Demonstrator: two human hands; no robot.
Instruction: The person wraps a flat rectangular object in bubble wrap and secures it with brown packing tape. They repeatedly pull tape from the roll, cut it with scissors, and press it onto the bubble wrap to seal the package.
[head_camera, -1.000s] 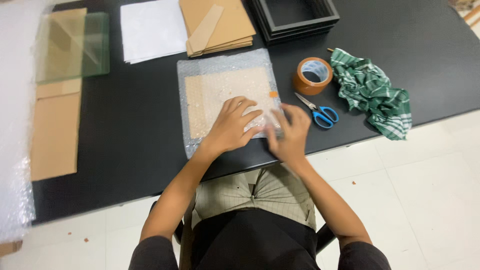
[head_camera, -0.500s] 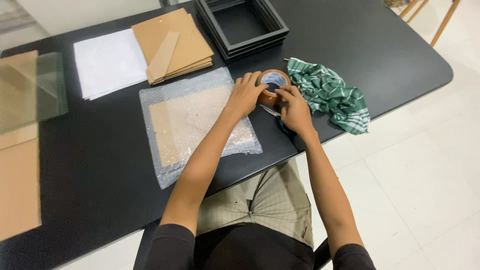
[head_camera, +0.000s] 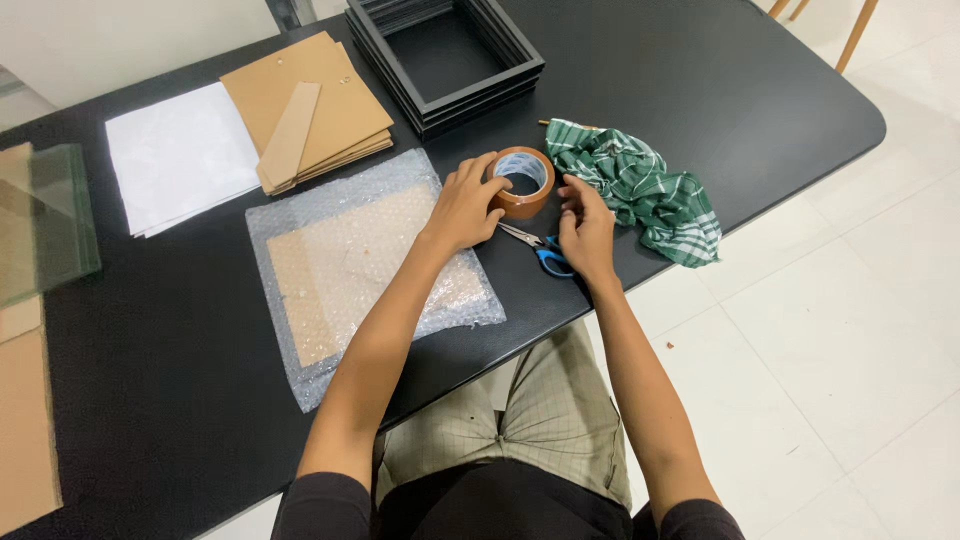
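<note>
The left hand (head_camera: 462, 208) gripped the brown roll of packing tape (head_camera: 522, 182) on the black surface (head_camera: 180, 340); the right hand (head_camera: 587, 225), fingers loosely curled (holding nothing), could snag the blue-handled scissors (head_camera: 545, 252) underneath.

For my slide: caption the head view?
Left hand grips brown tape roll; right hand beside it, above blue-handled scissors.

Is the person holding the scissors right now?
No, the scissors lie flat on the black table between the hands, while the left hand grips the brown tape roll.
</note>
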